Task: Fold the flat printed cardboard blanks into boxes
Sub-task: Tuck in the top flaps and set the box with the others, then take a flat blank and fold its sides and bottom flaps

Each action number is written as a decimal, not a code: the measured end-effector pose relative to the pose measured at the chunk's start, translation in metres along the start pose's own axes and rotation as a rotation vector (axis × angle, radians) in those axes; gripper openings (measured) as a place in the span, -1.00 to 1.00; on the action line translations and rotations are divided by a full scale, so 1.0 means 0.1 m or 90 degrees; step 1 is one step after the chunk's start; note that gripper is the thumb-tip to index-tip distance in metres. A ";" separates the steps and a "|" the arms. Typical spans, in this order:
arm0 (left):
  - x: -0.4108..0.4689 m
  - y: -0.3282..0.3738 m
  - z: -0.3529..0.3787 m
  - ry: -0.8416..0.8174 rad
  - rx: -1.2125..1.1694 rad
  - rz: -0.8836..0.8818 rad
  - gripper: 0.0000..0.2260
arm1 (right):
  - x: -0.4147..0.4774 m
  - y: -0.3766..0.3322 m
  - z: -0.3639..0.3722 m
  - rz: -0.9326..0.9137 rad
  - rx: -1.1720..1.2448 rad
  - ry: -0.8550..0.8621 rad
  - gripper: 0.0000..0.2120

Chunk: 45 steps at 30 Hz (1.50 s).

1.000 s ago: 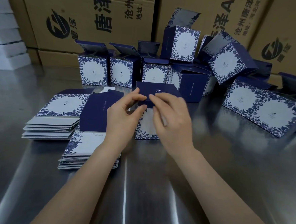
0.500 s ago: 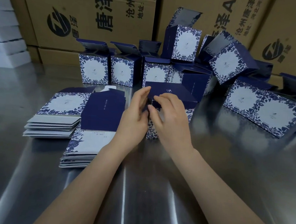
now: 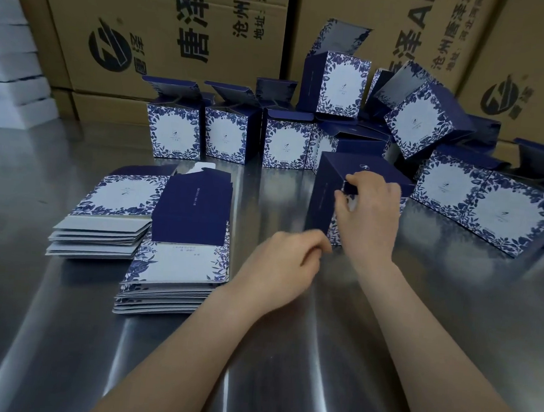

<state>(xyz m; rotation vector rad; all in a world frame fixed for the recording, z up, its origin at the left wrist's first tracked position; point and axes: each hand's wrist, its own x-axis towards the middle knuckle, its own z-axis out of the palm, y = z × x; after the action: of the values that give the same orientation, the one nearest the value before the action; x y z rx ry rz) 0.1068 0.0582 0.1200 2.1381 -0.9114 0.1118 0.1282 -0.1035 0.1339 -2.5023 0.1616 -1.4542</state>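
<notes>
While the right hand (image 3: 368,212) grips with its fingers a box (image 3: 325,190) standing on the shiny steel worktop (image 3: 62,336), the left hand (image 3: 286,264) curls empty; blanks (image 3: 176,263) lie left, cartons (image 3: 180,22) and folded boxes (image 3: 176,134) behind.

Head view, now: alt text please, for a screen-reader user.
A person's right hand grips the top edge of a dark blue box on a steel table, while the left hand, fingers curled, sits by its lower corner. Two stacks of flat blanks lie to the left; folded boxes crowd the back.
</notes>
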 end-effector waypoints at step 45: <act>0.02 -0.46 -0.56 -0.012 0.345 -0.495 -0.41 | 0.12 0.05 0.01 0.175 0.017 -0.203 -0.47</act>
<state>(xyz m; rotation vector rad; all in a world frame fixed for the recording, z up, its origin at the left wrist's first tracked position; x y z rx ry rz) 0.1502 0.1161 0.1298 2.8483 0.0114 -0.0675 0.1356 -0.1109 0.1423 -2.5285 0.4039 -0.9345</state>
